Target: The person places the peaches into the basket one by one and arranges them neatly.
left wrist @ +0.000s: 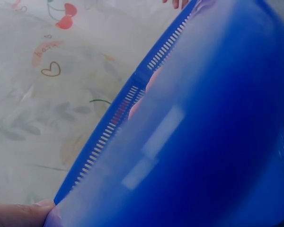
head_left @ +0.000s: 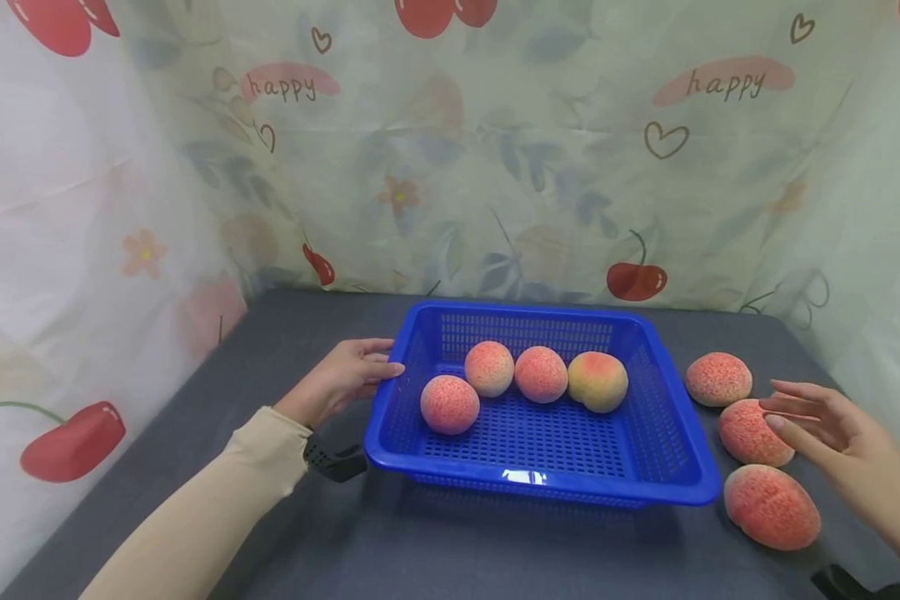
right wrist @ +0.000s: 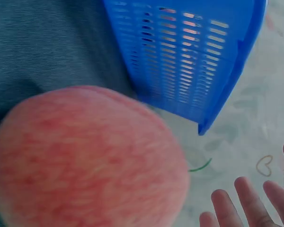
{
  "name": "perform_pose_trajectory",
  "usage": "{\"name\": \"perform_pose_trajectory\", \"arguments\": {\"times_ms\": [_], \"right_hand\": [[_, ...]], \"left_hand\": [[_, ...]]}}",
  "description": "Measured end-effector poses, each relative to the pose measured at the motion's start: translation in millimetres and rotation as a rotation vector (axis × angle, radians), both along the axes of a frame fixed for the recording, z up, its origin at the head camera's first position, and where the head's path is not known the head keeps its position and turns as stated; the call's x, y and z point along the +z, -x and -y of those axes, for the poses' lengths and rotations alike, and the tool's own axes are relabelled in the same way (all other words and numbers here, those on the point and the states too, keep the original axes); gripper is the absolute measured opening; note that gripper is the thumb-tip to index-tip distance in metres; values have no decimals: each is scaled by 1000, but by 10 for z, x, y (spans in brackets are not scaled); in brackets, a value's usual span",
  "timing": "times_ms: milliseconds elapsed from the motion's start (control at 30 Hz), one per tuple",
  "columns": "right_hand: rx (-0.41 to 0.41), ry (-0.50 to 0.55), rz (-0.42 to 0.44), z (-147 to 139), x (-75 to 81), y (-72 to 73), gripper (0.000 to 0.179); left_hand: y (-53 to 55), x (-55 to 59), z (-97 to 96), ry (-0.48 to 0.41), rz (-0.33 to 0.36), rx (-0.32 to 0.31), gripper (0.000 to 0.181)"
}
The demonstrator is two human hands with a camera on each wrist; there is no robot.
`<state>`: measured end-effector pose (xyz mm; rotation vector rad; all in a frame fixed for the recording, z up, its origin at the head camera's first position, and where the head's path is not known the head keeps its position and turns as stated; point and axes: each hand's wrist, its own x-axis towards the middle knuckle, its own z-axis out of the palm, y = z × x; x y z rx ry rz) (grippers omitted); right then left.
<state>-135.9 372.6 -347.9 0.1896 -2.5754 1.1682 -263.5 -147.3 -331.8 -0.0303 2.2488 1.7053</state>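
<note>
A blue plastic basket (head_left: 480, 468) with slotted walls stands mid-table and holds several peaches, among them a yellowish one (head_left: 598, 383) at the right end of the row. My left hand (head_left: 337, 379) grips its left rim, thumb on top; the left wrist view shows the thumb (left wrist: 26, 213) at the basket's edge. On the right, three reddish peaches lie in a line: a far one (head_left: 718, 379), a middle one (head_left: 753, 435) and a near one (head_left: 772, 507). My right hand (head_left: 843, 433), fingers extended, overlaps the middle peach's right edge. A peach (right wrist: 90, 161) fills much of the right wrist view.
The dark grey table cloth (head_left: 450, 542) lies under everything. Behind and at both sides hangs a pale curtain (head_left: 465, 167) printed with cherries, hearts and leaves. The basket's right wall stands just left of the three peaches.
</note>
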Motion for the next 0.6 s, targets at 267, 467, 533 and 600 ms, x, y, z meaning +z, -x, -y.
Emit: {"name": "perform_pose_trajectory", "arguments": {"times_ms": [267, 467, 533, 600], "right_hand": [[-54, 59, -20, -128, -179, -99, 38], [-136, -50, 152, -199, -287, -170, 48], [-155, -91, 215, -207, -295, -176, 60], [-158, -113, 272, -217, -296, -177, 65]], "left_hand": [[-4, 1, 0, -12, 2, -3, 59], [-8, 9, 6, -20, 7, -6, 59], [-6, 10, 6, -20, 7, -8, 58], [-4, 9, 3, -18, 8, -7, 58]]}}
